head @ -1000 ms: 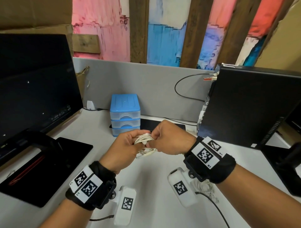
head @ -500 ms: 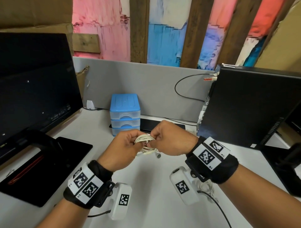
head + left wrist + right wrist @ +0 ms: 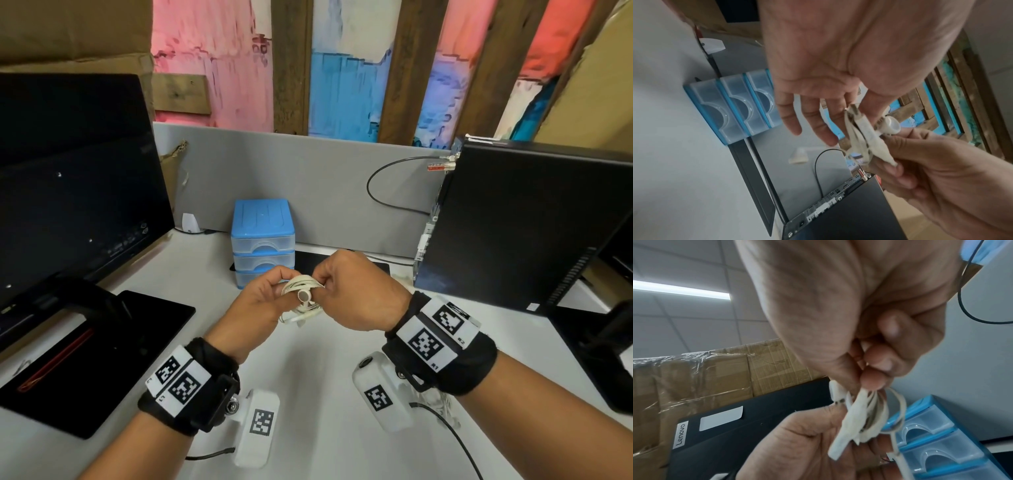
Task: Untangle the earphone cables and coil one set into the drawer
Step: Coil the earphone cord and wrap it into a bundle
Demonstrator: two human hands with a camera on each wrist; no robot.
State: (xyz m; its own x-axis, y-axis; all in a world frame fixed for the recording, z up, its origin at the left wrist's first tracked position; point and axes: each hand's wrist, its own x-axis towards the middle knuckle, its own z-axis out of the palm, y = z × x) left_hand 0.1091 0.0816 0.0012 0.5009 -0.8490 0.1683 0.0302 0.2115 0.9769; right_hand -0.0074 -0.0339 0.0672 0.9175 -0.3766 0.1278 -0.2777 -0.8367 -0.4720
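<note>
A coil of white earphone cable hangs above the white desk between both hands, one earbud facing the camera. My left hand pinches the coil's left side between thumb and forefinger; in the left wrist view its other fingers lie fairly straight beside the coil. My right hand grips the coil's right side with curled fingers, the cable bunched below them. The blue drawer unit stands just behind the hands, its three translucent drawers closed.
A second white earphone set lies on the desk under my right wrist. A monitor with its black base stands at the left, a black computer tower at the right. A flat black device lies beside the drawers.
The hands have turned the coil between them, so an earbud now faces the camera and the loose end hangs shorter. Both hands stay in nearly the same place.
</note>
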